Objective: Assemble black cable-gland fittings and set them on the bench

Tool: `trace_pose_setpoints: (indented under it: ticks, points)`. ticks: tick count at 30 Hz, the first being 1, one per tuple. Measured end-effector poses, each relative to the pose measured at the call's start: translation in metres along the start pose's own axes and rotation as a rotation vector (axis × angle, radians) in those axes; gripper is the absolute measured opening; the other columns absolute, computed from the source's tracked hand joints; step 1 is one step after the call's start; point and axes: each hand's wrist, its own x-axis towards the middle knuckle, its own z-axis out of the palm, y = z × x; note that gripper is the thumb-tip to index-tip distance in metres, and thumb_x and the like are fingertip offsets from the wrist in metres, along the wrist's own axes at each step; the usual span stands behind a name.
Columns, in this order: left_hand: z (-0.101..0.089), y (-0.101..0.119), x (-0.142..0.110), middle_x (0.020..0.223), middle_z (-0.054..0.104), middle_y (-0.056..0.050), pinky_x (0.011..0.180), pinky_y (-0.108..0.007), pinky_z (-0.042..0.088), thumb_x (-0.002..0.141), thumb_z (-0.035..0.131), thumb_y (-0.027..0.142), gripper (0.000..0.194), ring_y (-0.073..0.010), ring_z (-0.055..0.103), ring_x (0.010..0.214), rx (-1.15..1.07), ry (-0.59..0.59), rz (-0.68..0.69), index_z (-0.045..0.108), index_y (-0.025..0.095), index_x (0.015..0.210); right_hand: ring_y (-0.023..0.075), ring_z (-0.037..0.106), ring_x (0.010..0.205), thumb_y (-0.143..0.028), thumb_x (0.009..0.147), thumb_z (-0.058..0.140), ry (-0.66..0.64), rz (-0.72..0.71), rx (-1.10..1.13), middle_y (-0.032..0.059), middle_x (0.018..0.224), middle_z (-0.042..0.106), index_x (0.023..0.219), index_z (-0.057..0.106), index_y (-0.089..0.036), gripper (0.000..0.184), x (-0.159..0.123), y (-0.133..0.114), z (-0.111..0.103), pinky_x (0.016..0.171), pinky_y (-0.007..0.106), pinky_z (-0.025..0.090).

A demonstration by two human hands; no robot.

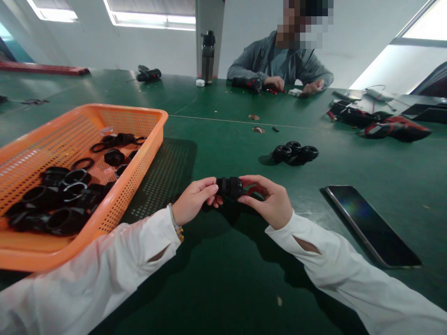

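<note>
A black cable gland (230, 187), ribbed and lying sideways, is held between both hands just above the green table. My left hand (195, 197) pinches its left end with thumb and fingers. At the right end, my right hand (268, 197) has its thumb and fingertips closed on the domed nut. Beyond the right hand, a small cluster of black cable glands (295, 153) stands on the table. Left of my hands is an orange perforated basket (159, 122) with several black threaded parts (75, 190) and rings inside.
A smartphone (372, 223) lies right of my right forearm. Across the table (223, 279) sits a person in a grey jacket (256, 56), near a power drill (247, 83). A bottle (207, 60), another drill (149, 74) and red-black tools (394, 128) are farther off.
</note>
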Motion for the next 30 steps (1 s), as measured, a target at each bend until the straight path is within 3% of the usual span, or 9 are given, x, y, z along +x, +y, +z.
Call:
trace_pose_setpoints:
  ticks: [15, 30]
  points:
    - [0.0003, -0.0014, 0.0002, 0.053, 0.050, 0.002, 0.053, -0.024, 0.038, 0.075, 0.057, 0.044, 0.035, -0.0108, 0.050, 0.052, 0.008, 0.002, -0.004, 0.044, 0.017, 0.057, 0.0194, 0.066, 0.078, -0.027, 0.065, 0.072, -0.011, 0.014, -0.009, 0.0035, 0.085, 0.071, 0.095, 0.068, -0.021, 0.030, 0.0004, -0.0004, -0.0010, 0.068, 0.032, 0.056]
    - [0.0003, -0.0003, -0.0001, 0.053, 0.050, 0.003, 0.054, -0.023, 0.037, 0.075, 0.056, 0.041, 0.032, -0.0102, 0.049, 0.053, 0.014, 0.008, -0.009, 0.043, 0.017, 0.058, 0.0189, 0.067, 0.078, -0.019, 0.064, 0.070, -0.018, 0.011, 0.006, 0.0043, 0.085, 0.071, 0.095, 0.067, -0.019, 0.031, 0.0002, 0.0018, 0.0001, 0.068, 0.031, 0.054]
